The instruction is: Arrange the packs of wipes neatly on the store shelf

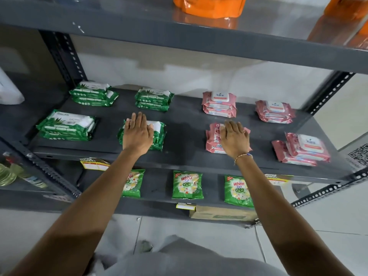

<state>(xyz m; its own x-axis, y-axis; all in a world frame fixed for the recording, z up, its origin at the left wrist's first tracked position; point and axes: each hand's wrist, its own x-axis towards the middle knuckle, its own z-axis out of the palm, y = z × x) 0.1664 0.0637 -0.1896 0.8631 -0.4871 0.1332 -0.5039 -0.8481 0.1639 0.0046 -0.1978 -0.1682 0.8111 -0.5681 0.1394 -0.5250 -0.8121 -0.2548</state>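
Small stacks of wipes packs lie on the dark grey shelf (pixel 179 124): green ones on the left half, pink ones on the right. My left hand (pixel 137 132) lies flat, palm down, on the front-middle green stack (pixel 159 134). My right hand (pixel 235 137) rests flat, fingers together, on the front pink stack (pixel 213 136). Other green stacks sit at front left (pixel 66 125), back left (pixel 93 94) and back middle (pixel 153 99). Other pink stacks sit at the back (pixel 219 104), back right (pixel 274 112) and front right (pixel 302 150); the front-right stack is askew.
A shelf above (pixel 179 36) holds orange pouches (pixel 209 6). The shelf below carries green detergent sachets (pixel 187 185) and a cardboard box (pixel 221 213). Perforated uprights (pixel 65 56) frame the rack. Bottles (pixel 12 174) stand on the neighbouring rack at left.
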